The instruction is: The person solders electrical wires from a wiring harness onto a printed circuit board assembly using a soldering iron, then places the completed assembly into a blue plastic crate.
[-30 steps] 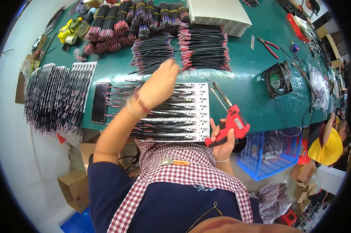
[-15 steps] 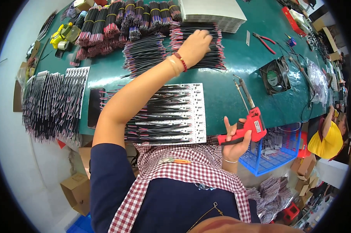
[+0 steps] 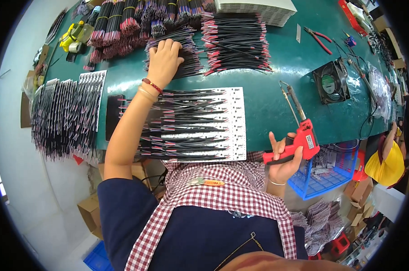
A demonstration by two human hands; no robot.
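My left hand (image 3: 165,62) rests on a pile of black wires with purple tips (image 3: 188,54), its thumb apart and its fingers bent over the wires; I see nothing gripped. In my right hand (image 3: 283,165) is a red soldering gun (image 3: 307,141), its tip pointing away from me over the table. Between my arms lies a white circuit board panel (image 3: 237,126) with rows of black wires (image 3: 191,128) across it. To the right of the left hand's pile is another pile of black wires with red tips (image 3: 236,45).
Tied wire bundles (image 3: 116,27) and a white stack of panels (image 3: 258,9) stand at the back. Wired panels (image 3: 69,117) and a phone (image 3: 114,117) lie left. Right are pliers (image 3: 319,40), a small fan (image 3: 329,83) and a blue crate (image 3: 322,183). A person in yellow (image 3: 387,165) is farther right.
My left hand has moved left from the red-tipped wires to the purple-tipped pile. My right hand still holds the soldering gun. The whole view has shifted slightly.
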